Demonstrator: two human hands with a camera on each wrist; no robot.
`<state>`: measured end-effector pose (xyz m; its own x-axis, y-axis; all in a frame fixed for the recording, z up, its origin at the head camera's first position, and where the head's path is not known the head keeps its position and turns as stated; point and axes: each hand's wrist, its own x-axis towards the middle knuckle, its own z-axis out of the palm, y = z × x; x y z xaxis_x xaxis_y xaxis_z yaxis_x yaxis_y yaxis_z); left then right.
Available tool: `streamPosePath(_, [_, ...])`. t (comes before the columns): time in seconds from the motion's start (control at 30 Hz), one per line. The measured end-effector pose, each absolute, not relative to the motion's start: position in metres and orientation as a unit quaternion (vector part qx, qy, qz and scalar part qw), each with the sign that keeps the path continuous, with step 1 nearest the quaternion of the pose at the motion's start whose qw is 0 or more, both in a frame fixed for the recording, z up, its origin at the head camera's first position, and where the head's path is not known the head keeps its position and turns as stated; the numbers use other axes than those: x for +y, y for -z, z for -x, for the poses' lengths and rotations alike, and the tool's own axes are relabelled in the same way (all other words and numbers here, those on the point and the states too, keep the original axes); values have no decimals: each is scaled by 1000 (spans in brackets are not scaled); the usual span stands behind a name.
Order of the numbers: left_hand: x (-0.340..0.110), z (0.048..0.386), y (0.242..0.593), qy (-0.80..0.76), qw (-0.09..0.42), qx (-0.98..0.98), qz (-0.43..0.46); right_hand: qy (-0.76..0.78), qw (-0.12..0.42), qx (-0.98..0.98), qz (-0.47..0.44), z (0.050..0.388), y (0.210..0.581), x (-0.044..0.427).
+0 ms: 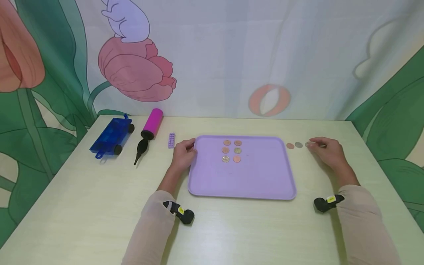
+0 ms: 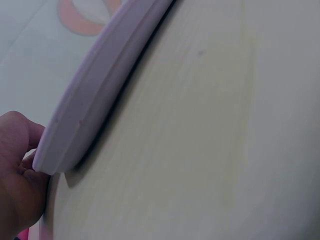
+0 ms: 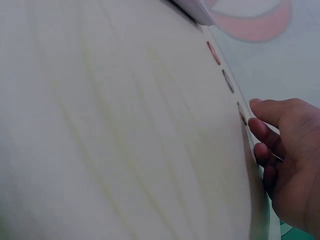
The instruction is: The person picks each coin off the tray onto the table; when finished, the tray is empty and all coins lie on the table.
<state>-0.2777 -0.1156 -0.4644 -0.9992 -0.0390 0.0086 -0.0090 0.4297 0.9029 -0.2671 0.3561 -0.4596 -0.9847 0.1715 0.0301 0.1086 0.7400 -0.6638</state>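
A lilac rectangular tray (image 1: pixel 261 176) lies on the table, with several copper and silvery coins (image 1: pixel 225 150) set in two columns near its far edge. My left hand (image 1: pixel 183 156) grips the tray's left rim, fingers partly hidden; the left wrist view has the tray's side wall (image 2: pixel 82 95) beside this hand. Right of the tray, a copper coin (image 1: pixel 290 146) and a silver coin (image 1: pixel 298 145) lie in a row with a third coin (image 3: pixel 242 114). At that third coin is my right hand (image 1: pixel 328 151), thumb and forefinger apart, other fingers loosely bent.
To the left are a blue toy cart (image 1: pixel 110 136) with black wheels, a pink and black hand pump (image 1: pixel 153 123) and a small purple toy brick (image 1: pixel 171 140). A printed curtain (image 1: pixel 212 55) hangs behind the table's far edge.
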Motion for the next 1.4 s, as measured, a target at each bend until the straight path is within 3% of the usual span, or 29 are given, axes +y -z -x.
streamPosePath(0.6, [-118,276,464,529,16,-848,-11,-413,81,-907,-3,267,446,319])
streamPosePath(1.0, [-115,277,464,533,15,-846,-11,-481,68,-872,-54,275,432,269])
streamPosePath(1.4, [-115,277,464,531,15,-847,-10,-468,18,-877,-112,273,433,219])
